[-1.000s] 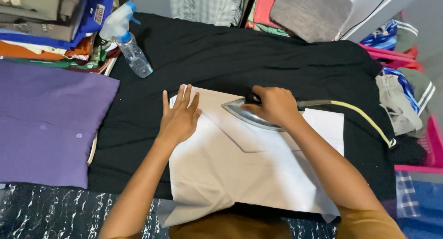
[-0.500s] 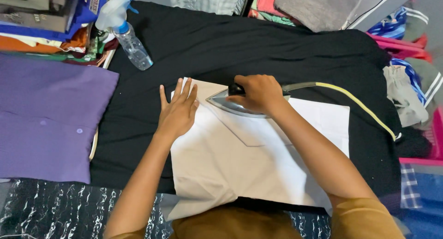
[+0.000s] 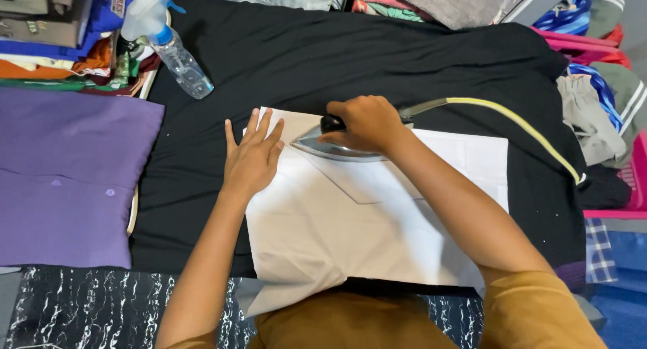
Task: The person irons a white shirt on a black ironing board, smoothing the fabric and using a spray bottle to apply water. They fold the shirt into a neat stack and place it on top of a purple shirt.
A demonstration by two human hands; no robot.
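Two hands work the pale garment we have spread over the black cloth. At far left a folded purple shirt lies clear, with a spray bottle above it. Our left hand presses flat, fingers spread, on the garment's left edge, just beside the iron's tip. Our right hand grips the iron by its handle. A leftward slip could burn those fingers; the yellow cord might snag.

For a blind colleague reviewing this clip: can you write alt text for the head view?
Seen from above, the right hand presses an iron onto a white garment spread over black cloth, while the left hand lies flat on the garment. A spray bottle and folded clothes sit nearby.
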